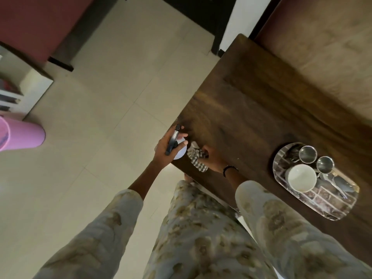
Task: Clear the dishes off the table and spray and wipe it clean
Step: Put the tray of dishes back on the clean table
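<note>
Left hand (169,147) grips a spray bottle (175,144): fingers curled round the neck, dark nozzle pointing away over the near corner of the tabletop (251,101); the white body shows under the palm. Right hand (211,161) just beside it, pressing down on a checked cloth (196,158) and grasping it; the fingers look bunched into the fabric, though blur makes the exact hold hard to read. A dark band sits on the right wrist.

Both hands work at the tabletop's left edge, right by the corner. Beyond them the dark wood runs bare toward the far end, open room for a sweep.

Well apart, at the near right edge: 1 patterned tray (330,206), slightly overhanging or flush with the edge, cannot tell which. On it: 1 white bowl (301,178), 2 steel cups (307,154), and spoons (332,183), count unclear.

Surface: dark, grained wood. Room: pale tiled floor (96,121) on the left, a pink bin (22,134) at the frame's left edge, a white shelf unit behind it.
</note>
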`<control>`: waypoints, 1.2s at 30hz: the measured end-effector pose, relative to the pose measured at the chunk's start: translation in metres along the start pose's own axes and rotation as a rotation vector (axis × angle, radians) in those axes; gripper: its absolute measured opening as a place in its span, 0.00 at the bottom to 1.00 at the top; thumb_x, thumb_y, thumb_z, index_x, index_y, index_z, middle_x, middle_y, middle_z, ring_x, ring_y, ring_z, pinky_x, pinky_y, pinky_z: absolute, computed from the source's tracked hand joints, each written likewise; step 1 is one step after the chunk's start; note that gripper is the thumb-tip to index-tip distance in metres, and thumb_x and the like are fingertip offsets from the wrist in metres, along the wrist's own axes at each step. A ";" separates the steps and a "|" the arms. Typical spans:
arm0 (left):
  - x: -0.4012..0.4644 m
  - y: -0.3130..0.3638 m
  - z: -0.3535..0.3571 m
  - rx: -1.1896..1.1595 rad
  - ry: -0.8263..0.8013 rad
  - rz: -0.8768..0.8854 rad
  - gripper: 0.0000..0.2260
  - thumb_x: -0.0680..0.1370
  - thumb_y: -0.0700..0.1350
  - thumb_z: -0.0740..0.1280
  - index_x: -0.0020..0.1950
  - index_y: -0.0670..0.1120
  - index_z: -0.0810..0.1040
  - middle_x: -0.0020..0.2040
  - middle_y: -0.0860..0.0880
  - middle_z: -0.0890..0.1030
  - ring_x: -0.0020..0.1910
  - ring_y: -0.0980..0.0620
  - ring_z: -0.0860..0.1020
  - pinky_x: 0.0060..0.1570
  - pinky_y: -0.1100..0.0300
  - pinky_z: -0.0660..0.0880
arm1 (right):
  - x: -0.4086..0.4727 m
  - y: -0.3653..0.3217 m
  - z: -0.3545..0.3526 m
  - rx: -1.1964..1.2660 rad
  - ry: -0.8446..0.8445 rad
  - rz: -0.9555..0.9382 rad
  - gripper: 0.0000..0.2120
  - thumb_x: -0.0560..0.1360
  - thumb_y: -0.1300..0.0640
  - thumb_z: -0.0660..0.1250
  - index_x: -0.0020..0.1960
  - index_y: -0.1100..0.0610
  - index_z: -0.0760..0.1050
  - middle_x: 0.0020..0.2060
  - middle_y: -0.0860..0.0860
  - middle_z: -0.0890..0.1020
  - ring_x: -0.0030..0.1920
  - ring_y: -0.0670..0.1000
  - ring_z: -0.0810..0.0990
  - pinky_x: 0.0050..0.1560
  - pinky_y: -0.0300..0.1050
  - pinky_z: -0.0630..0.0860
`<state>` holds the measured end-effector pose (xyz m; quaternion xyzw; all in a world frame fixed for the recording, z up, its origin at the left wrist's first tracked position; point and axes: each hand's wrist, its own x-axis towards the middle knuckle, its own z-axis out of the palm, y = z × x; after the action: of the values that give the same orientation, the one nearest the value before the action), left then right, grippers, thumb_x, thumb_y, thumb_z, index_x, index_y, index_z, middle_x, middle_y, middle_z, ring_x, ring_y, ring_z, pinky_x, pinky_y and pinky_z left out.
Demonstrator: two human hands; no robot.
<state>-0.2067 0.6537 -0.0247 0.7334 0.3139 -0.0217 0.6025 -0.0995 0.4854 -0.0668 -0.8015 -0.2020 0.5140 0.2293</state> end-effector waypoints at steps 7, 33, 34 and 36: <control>-0.032 0.051 0.039 -0.037 0.027 -0.060 0.24 0.74 0.40 0.70 0.68 0.41 0.68 0.57 0.52 0.77 0.57 0.53 0.78 0.60 0.66 0.74 | -0.059 0.021 -0.028 0.307 0.222 0.087 0.09 0.75 0.62 0.67 0.51 0.61 0.68 0.42 0.55 0.78 0.47 0.55 0.78 0.48 0.48 0.73; -0.262 0.178 0.416 0.123 -0.075 0.153 0.24 0.72 0.47 0.72 0.67 0.47 0.71 0.57 0.46 0.82 0.58 0.49 0.78 0.60 0.53 0.72 | -0.416 0.325 -0.092 1.092 0.662 0.014 0.18 0.78 0.59 0.65 0.68 0.56 0.71 0.61 0.56 0.79 0.56 0.54 0.81 0.50 0.47 0.80; -0.271 0.184 0.428 0.126 -0.087 0.163 0.23 0.73 0.46 0.72 0.66 0.47 0.71 0.57 0.46 0.82 0.58 0.49 0.77 0.59 0.54 0.71 | -0.425 0.334 -0.093 1.094 0.676 0.013 0.17 0.78 0.59 0.65 0.67 0.56 0.71 0.60 0.55 0.80 0.56 0.54 0.81 0.49 0.46 0.79; -0.286 0.192 0.452 0.143 -0.118 0.184 0.23 0.72 0.49 0.72 0.65 0.47 0.72 0.55 0.46 0.82 0.58 0.47 0.78 0.59 0.51 0.73 | -0.445 0.351 -0.096 1.107 0.707 0.011 0.16 0.79 0.60 0.64 0.66 0.55 0.73 0.57 0.54 0.81 0.55 0.53 0.81 0.47 0.45 0.79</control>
<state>-0.1858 0.1091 0.1365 0.7975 0.2069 -0.0317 0.5658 -0.1543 -0.0644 0.0916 -0.6867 0.1837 0.2490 0.6578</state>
